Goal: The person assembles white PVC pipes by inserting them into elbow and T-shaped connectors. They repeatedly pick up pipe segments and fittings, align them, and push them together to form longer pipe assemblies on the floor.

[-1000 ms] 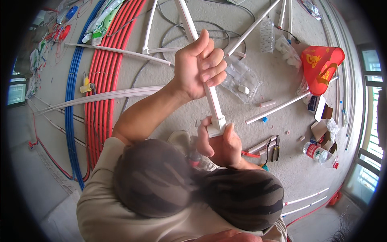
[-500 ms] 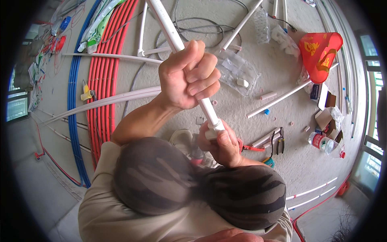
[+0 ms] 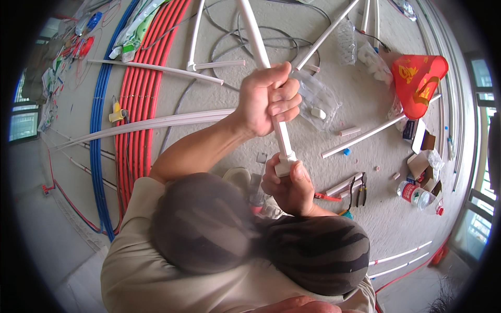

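Note:
My left hand (image 3: pixel 266 101) is wrapped in a fist around a long white plastic pipe (image 3: pixel 253 32), which runs up past the top of the view. At the pipe's lower end sits a white pipe fitting (image 3: pixel 284 165), with a squarish lower part and a collar around the pipe. My right hand (image 3: pixel 290 189) grips that fitting between thumb and fingers, just in front of my knees. Part of the fitting is hidden by the fingers.
Red pipes (image 3: pixel 140 94) and blue pipes (image 3: pixel 97 109) run along the floor at left. Grey cable (image 3: pixel 219 44) lies ahead. At right are a red bag (image 3: pixel 417 83), a plastic bottle (image 3: pixel 415 195), pliers (image 3: pixel 361 190), pipe offcuts (image 3: pixel 344 183) and opened boxes (image 3: pixel 424 167).
My left hand and the pipe have moved to the right, and the pipe stands steeper in view. My right hand has shifted slightly right, still gripping the fitting.

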### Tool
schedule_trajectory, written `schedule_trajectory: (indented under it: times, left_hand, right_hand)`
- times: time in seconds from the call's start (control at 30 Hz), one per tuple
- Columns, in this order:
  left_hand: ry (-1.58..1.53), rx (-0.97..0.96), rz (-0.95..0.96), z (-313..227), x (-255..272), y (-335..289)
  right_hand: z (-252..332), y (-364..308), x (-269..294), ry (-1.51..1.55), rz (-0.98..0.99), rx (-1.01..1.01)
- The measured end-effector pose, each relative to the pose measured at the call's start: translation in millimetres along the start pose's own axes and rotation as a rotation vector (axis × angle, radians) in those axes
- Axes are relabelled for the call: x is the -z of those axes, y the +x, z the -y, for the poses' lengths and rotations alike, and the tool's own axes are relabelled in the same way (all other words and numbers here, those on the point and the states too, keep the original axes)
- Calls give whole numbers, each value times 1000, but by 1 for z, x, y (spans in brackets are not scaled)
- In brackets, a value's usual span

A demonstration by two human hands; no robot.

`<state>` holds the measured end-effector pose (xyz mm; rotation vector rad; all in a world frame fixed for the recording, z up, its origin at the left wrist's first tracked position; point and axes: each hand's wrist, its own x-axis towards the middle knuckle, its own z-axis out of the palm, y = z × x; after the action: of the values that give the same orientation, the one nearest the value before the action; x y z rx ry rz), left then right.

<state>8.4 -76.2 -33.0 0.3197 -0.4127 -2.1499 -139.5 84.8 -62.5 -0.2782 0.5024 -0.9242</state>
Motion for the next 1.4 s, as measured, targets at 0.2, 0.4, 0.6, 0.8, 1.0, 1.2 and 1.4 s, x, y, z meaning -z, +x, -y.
schedule_trajectory:
  times: [0.2,0.4,0.6,0.8,1.0,1.2,1.4]
  left_hand:
    - [-44,77,-235,14,24,7]
    - [-17,42,-213,10,10,0]
    - [83,-54,86,0,-26,-12]
    - [137,-94,269,-5,-50,-31]
    - [126,-48,331,-9,-49,-35]
    - [64,12,477,-13,-43,-35]
    - [88,-64,382,-9,-22,-37]
  right_hand:
    - [-6,0,0,106,-37,-37]
    - [-8,-1,5,113,29,-18]
    - [-7,-7,5,-19,101,42]
    - [-6,-6,0,-238,143,167]
    - [-5,-12,2,-360,129,150]
    - [2,-11,-1,-337,157,111]
    - [8,-11,-1,-268,4,6]
